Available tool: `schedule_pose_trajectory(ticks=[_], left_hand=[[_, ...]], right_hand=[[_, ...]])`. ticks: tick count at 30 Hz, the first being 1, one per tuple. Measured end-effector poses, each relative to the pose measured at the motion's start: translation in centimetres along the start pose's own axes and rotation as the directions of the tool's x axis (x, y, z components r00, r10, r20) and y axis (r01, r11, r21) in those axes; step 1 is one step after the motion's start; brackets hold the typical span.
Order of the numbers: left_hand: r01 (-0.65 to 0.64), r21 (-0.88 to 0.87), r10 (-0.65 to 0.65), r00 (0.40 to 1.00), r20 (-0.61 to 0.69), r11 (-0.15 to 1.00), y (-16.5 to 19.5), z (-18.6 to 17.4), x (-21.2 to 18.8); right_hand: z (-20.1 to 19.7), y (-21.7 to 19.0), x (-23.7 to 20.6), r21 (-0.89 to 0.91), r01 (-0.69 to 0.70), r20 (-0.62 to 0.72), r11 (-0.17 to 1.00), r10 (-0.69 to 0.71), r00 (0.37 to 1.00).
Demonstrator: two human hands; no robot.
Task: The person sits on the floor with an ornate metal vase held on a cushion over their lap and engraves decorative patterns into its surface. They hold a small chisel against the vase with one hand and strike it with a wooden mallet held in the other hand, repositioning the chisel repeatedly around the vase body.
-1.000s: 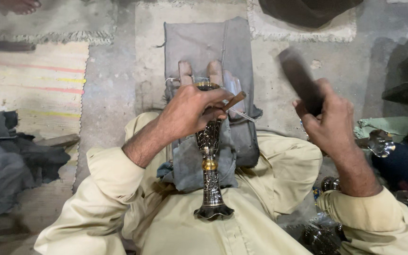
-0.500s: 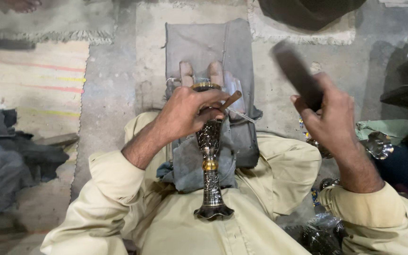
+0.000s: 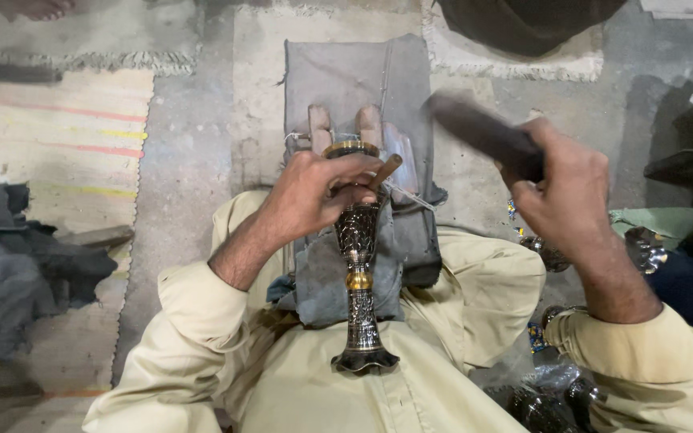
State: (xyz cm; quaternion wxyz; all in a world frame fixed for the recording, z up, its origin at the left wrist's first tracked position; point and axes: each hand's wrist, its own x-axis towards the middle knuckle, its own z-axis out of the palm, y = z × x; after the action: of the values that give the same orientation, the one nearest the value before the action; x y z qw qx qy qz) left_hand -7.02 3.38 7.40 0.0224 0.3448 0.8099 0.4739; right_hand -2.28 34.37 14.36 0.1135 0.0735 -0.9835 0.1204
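the left hand (image 3: 322, 192) is gripping the metal goblet (image 3: 358, 265) and a small stick (image 3: 385, 170). the right hand (image 3: 563, 192) is holding a dark tool (image 3: 483, 135) up high.

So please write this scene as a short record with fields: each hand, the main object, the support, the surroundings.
left hand: grips a thin brown wooden-handled tool against the goblet rim
right hand: raised, holds a dark blurred striking tool
object: ornate engraved metal goblet, lying on the lap
support: grey cloth pad
surroundings: more metal pieces at right
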Motion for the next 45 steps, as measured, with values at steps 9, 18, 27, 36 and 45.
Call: schedule_pose_trajectory(ticks=[9, 18, 27, 36, 45], left_hand=[[-0.033, -0.065, 0.028, 0.997, -0.068, 0.997, -1.3, 0.3, -1.2], [0.03, -0.069, -0.037, 0.994, -0.106, 0.997, -1.7, 0.5, -1.9], [-0.035, -0.209, 0.001, 0.987, -0.163, 0.977, -2.7, 0.9, -2.6], [-0.072, -0.204, 0.029, 0.978, -0.208, 0.976, -3.5, 1.2, -3.2], [-0.104, -0.246, 0.047, 0.973, -0.227, 0.964, -4.6, 1.8, -3.8]], right_hand=[[-0.2, -0.7, 0.7, 0.035, 0.094, -0.01, 0.995, -0.094, 0.996], [-0.7, -1.6, 1.6, 0.02, 0.028, 0.046, 0.999, -0.029, 0.999], [-1.0, -2.4, 2.7, -0.077, 0.203, -0.014, 0.976, -0.204, 0.979], [-2.0, -3.3, 3.7, -0.135, 0.316, 0.022, 0.939, -0.316, 0.949], [-2.4, -4.2, 4.1, -0.338, 0.396, 0.057, 0.854, -0.401, 0.914]])
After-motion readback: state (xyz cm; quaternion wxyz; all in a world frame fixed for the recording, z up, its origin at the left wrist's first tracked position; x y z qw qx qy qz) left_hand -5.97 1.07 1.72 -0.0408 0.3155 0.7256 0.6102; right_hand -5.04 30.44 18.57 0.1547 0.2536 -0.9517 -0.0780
